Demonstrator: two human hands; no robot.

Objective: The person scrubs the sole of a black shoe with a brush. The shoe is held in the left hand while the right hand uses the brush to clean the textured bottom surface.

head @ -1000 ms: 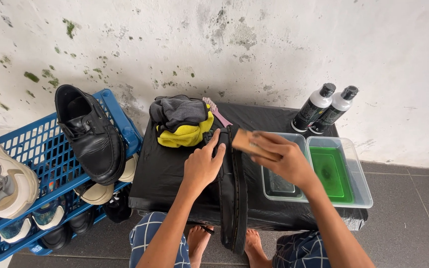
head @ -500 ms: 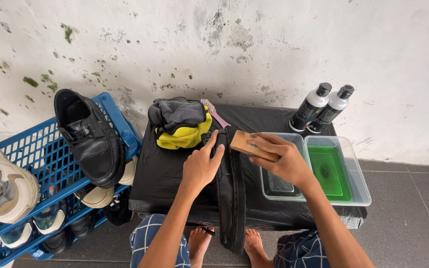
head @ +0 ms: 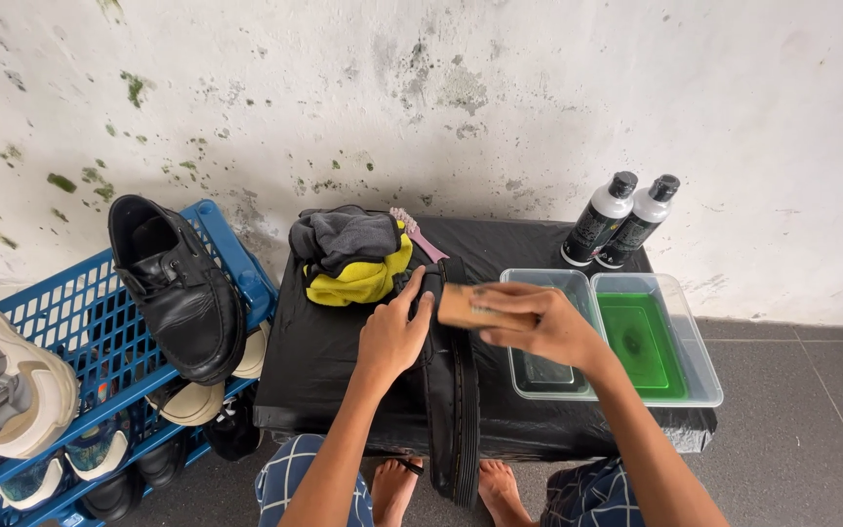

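A black shoe (head: 453,390) lies on its side on a low table covered in black plastic (head: 334,361), its sole toward the right. My left hand (head: 394,334) presses on the shoe's upper and holds it steady. My right hand (head: 536,325) grips a wooden brush (head: 462,305) against the shoe's toe end. My bare feet show below the table.
A grey and yellow cloth pile (head: 353,256) and a pink brush (head: 419,233) lie at the table's back. Two clear tubs (head: 704,381), one with green liquid, sit at right, with two black-and-white bottles (head: 622,220) behind. A blue crate (head: 70,322) of shoes stands left, with a black shoe (head: 178,288) on top.
My right hand has slid the brush slightly along the shoe; the brush looks blurred with motion. My left hand stays on the shoe.
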